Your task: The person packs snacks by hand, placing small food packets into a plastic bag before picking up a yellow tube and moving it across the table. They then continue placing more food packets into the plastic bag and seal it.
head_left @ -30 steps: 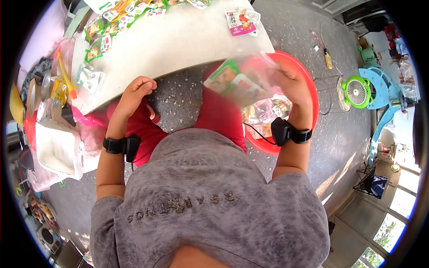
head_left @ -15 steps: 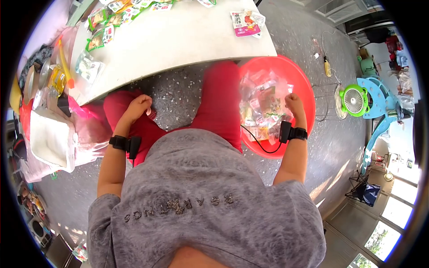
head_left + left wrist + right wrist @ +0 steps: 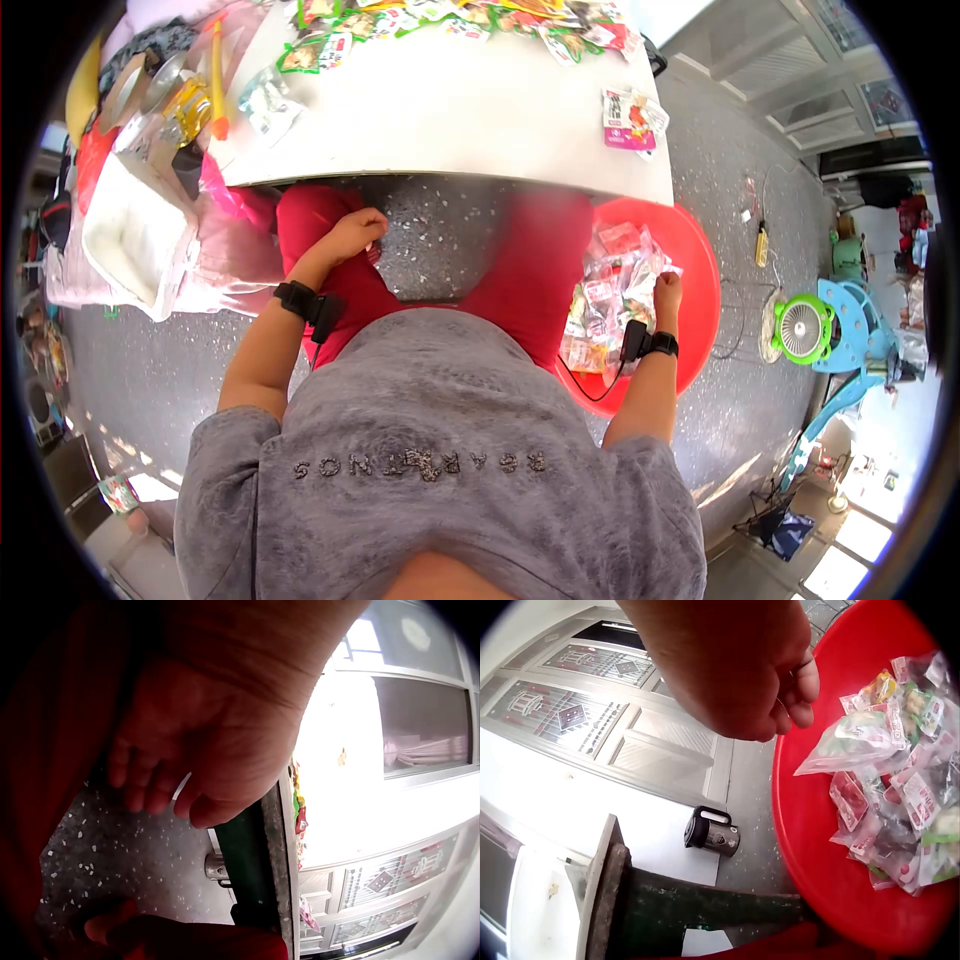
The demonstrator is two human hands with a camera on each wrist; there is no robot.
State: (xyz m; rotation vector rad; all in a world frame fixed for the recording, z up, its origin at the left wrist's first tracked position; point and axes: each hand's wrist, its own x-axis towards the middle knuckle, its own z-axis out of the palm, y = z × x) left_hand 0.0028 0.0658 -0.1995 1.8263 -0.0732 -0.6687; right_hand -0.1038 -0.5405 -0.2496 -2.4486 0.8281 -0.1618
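A red basin (image 3: pixel 702 300) (image 3: pixel 799 840) on the floor beside the right leg holds many small clear packets (image 3: pixel 605 290) (image 3: pixel 919 802). My right hand (image 3: pixel 668 293) (image 3: pixel 742 675) hangs over the basin's outer side, fingers loosely curled with nothing in them. Below its fingertips, in the right wrist view, a clear bag with packets inside (image 3: pixel 855 739) lies on the pile. My left hand (image 3: pixel 355 232) (image 3: pixel 217 735) is at the left knee, relaxed, fingers slightly bent and holding nothing. Colourful snack packets (image 3: pixel 465 22) lie along the table's far part.
The white table (image 3: pixel 450 110) stands ahead of the knees, with a pink-and-white pouch (image 3: pixel 628 122) at its right corner and a clear packet (image 3: pixel 268 105) at its left. A white tub (image 3: pixel 135 235) is at the left, a green fan (image 3: pixel 803 328) at the right.
One second ago my right hand held a clear bag of packets over the basin's near side; now it holds nothing. The head view has shifted, showing more of the table. My left hand stays near the knee.
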